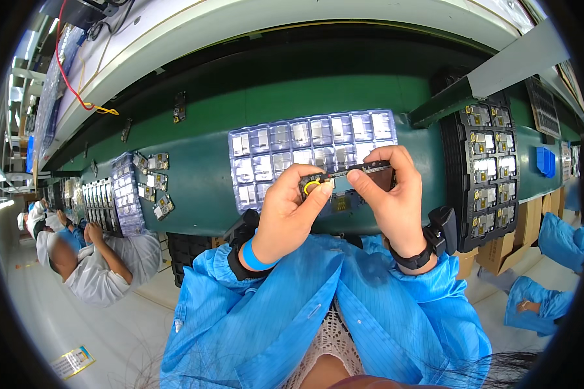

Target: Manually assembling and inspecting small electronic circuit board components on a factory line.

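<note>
Both my hands hold a narrow electronic circuit board (342, 188) above the near edge of the green bench. My left hand (282, 211) pinches its left end between thumb and fingers, beside a small yellow loop (312, 185). On the other end my right hand (396, 198) is closed, its thumb across the face near a dark, glossy part (383, 176). Gold contacts show on the board's lower portion. Just behind the hands lies a clear plastic tray (231, 144) with silvery rectangular parts in its pockets. My hands hide part of the tray's front.
Black trays of boards (462, 194) stand at right, near a metal support (444, 104) and a blue bin (546, 162). Loose boards (157, 161) lie left, beside another clear tray (127, 194). A shelf (240, 29) overhangs the bench. A person in white (104, 275) works at left.
</note>
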A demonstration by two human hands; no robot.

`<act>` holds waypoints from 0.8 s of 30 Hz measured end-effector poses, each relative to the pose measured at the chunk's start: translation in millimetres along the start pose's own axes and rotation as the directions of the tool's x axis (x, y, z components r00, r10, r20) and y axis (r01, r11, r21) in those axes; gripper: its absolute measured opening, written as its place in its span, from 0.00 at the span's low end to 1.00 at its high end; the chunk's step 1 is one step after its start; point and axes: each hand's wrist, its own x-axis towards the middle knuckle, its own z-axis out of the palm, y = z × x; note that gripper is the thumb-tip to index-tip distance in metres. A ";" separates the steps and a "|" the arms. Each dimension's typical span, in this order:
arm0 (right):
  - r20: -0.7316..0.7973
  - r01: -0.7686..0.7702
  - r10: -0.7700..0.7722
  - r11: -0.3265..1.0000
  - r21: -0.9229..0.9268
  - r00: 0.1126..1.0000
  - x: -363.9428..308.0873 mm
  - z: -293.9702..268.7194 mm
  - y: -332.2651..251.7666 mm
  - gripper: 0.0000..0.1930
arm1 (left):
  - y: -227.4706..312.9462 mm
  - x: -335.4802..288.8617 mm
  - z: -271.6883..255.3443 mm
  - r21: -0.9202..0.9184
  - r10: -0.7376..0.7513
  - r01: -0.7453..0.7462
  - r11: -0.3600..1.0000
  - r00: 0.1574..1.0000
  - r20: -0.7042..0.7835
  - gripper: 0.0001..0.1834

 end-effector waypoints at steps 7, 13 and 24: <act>-0.218 0.248 -0.324 0.916 -0.315 0.920 -3.6 0.7 -6.8 0.09 | 0.0 8.3 -1.8 -0.096 -0.043 0.036 0.995 0.996 -0.075 0.09; 0.004 0.324 -0.400 0.736 -0.595 0.917 -8.5 5.9 -10.1 0.08 | -1.2 11.6 2.6 -0.184 -0.030 0.005 0.983 0.991 -0.129 0.10; -0.016 0.284 -0.351 0.783 -0.553 0.936 -10.9 12.5 -8.9 0.10 | -5.7 15.7 9.4 -0.052 0.130 -0.142 0.988 0.973 -0.189 0.09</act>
